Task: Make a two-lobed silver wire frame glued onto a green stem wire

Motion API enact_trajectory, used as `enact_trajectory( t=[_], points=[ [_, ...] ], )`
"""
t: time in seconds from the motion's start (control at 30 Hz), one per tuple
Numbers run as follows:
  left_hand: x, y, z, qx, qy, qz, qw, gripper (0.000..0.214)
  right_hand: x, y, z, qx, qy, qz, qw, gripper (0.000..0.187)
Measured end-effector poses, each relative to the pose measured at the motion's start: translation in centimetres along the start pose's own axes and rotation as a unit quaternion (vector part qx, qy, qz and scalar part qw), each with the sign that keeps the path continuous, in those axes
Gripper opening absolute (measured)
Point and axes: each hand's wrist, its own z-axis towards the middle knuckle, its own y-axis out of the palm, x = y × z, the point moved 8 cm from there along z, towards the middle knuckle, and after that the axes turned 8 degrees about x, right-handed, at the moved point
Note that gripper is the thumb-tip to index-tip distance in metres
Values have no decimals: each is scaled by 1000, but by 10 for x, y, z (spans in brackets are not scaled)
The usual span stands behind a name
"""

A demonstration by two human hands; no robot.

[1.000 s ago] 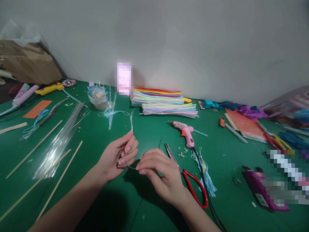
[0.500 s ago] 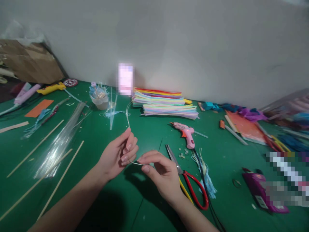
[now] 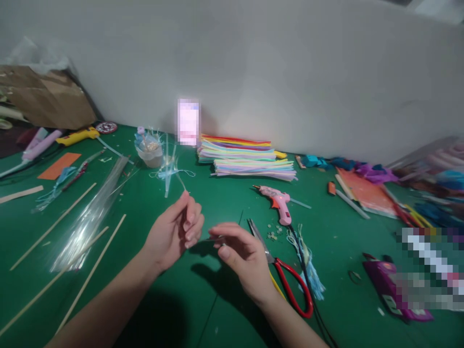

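Observation:
My left hand (image 3: pixel 176 229) is closed, pinching a thin pale cord (image 3: pixel 181 182) whose blurred end sticks up above the fingertips. To its right, my right hand (image 3: pixel 244 258) has curled fingers, and a thin strand shows faintly between its thumb and forefinger. Whether that strand joins the piece in my left hand cannot be made out. Red-handled scissors (image 3: pixel 292 285) lie partly behind my right hand. Beyond them rests a pink glue gun (image 3: pixel 277 200), with small clear discs (image 3: pixel 274 233) and a pale blue tassel (image 3: pixel 312 270) near it.
Bundles of pastel pipe cleaners (image 3: pixel 253 166) lie at the wall beside a blurred bright panel (image 3: pixel 188 122). A plastic cup (image 3: pixel 150 152) stands left of them. Wooden sticks (image 3: pixel 92 270) and a clear plastic sleeve (image 3: pixel 89 220) cover the left. A purple packet (image 3: pixel 393 290) lies right.
My left hand has shifted slightly left and the gap between my hands has widened. The cord loop above my left hand now leans left and shows less. My right thumb and forefinger have parted a little.

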Motion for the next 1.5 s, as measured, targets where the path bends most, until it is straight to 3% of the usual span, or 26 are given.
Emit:
enact_trajectory(
  t=[0.13, 0.3, 0.6, 1.27, 1.43, 1.5],
  points=[
    [0, 1, 1, 16, 34, 32, 999, 41, 20, -4, 1, 33, 100, 84, 991, 27],
    [-3, 0, 2, 18, 44, 39, 998, 41, 35, -7, 3, 78, 193, 195, 958, 32],
    [-11, 9, -2, -15, -3, 32, 999, 44, 44, 3, -3, 61, 264, 289, 919, 25],
    [-15, 15, -7, -46, -23, 25, 998, 46, 35, 9, -1, -26, 208, 249, 946, 28],
    [-2, 8, -5, -30, 12, 46, 998, 46, 23, 0, 12, -30, 170, 215, 961, 77],
    [-4, 6, -5, -41, 4, 83, 996, 48, 18, -11, 19, -15, 142, 176, 974, 82]
  ],
)
